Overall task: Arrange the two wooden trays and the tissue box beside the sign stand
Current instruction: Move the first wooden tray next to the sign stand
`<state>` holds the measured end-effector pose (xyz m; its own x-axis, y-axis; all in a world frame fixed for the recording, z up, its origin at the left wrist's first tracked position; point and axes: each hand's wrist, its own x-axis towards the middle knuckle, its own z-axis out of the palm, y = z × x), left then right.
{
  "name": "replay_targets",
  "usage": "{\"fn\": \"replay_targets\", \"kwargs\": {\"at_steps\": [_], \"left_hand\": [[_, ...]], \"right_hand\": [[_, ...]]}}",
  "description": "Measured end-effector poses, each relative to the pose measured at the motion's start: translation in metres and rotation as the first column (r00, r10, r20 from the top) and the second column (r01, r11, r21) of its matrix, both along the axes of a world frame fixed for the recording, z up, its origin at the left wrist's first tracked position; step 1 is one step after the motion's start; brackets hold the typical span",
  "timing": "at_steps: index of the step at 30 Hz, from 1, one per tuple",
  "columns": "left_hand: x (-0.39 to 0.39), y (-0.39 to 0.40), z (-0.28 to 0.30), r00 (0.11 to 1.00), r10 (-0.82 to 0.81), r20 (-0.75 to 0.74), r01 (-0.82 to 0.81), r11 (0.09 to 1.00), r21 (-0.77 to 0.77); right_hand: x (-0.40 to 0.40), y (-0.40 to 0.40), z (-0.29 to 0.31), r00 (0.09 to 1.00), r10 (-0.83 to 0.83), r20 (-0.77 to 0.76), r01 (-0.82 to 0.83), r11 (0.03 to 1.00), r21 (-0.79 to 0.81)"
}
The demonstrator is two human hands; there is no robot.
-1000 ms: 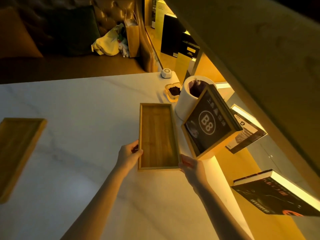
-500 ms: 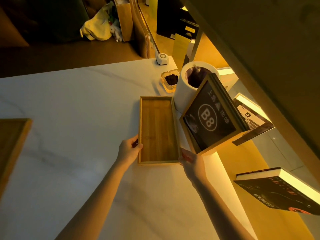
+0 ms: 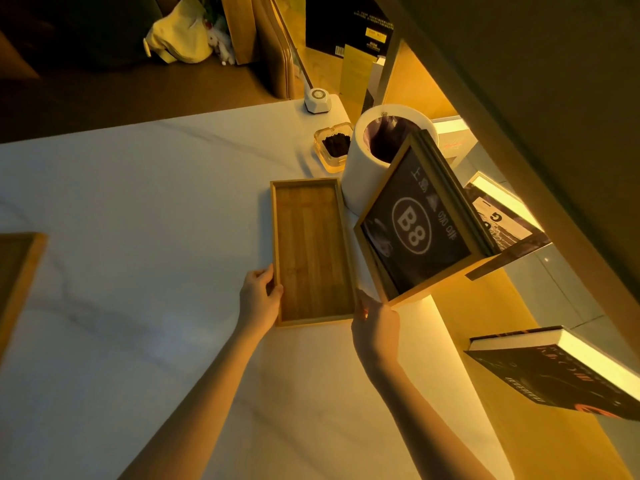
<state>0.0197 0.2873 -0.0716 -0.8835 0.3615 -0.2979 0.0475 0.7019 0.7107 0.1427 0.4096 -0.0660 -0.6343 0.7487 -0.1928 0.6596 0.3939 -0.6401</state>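
Here, a long shallow rectangular wooden tray [image 3: 311, 251] lies flat on the pale marble-patterned table [image 3: 138, 209], just beside the wood-framed black sign stand marked B8 [image 3: 415, 226]. The left hand [image 3: 258, 301] grips its near left rim, thumb over the edge. The right hand [image 3: 375, 323] seems to pinch the near right corner, though its fingertips are hidden. A second wooden tray [image 3: 17, 271] sits well apart at the table's left edge.
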Motion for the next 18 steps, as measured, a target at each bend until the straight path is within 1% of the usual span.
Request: {"fn": "replay_targets", "kwargs": {"at_steps": [5,6,7,9,10,12,13,15,17,18], "left_hand": [[0.003,0.002,-0.002,0.997,-0.039,-0.064,0.038,0.999,-0.016],[0.003,0.002,-0.003,0.995,-0.059,-0.078,0.058,0.998,-0.022],[0.003,0.000,-0.003,0.991,-0.085,-0.100,0.082,0.996,-0.030],[0.005,-0.004,-0.004,0.974,-0.144,-0.173,0.135,0.989,-0.060],[0.007,-0.008,-0.006,0.958,-0.181,-0.223,0.164,0.982,-0.093],[0.010,-0.017,-0.011,0.897,-0.298,-0.326,0.241,0.949,-0.204],[0.011,-0.021,-0.013,0.865,-0.367,-0.343,0.288,0.922,-0.260],[0.014,-0.026,-0.018,0.839,-0.461,-0.288,0.365,0.871,-0.328],[0.016,-0.027,-0.022,0.846,-0.489,-0.215,0.403,0.848,-0.345],[0.017,-0.027,-0.023,0.849,-0.489,-0.203,0.405,0.847,-0.345]], "right_hand": [[0.000,0.002,-0.005,0.999,-0.001,0.039,0.001,1.000,0.002],[0.000,0.001,-0.005,0.999,0.008,0.036,-0.009,1.000,0.022],[0.002,0.000,-0.004,0.999,0.028,0.028,-0.030,0.997,0.069],[0.006,-0.004,-0.006,0.993,0.118,0.027,-0.121,0.966,0.228],[0.009,-0.007,-0.006,0.985,0.164,0.051,-0.172,0.940,0.295],[0.018,-0.017,-0.009,0.959,0.255,0.124,-0.283,0.891,0.355],[0.023,-0.023,-0.010,0.936,0.309,0.171,-0.351,0.866,0.356],[0.033,-0.032,-0.015,0.879,0.387,0.280,-0.461,0.840,0.286],[0.040,-0.034,-0.021,0.839,0.435,0.328,-0.511,0.837,0.197],[0.041,-0.034,-0.023,0.832,0.444,0.333,-0.520,0.833,0.189]]}}
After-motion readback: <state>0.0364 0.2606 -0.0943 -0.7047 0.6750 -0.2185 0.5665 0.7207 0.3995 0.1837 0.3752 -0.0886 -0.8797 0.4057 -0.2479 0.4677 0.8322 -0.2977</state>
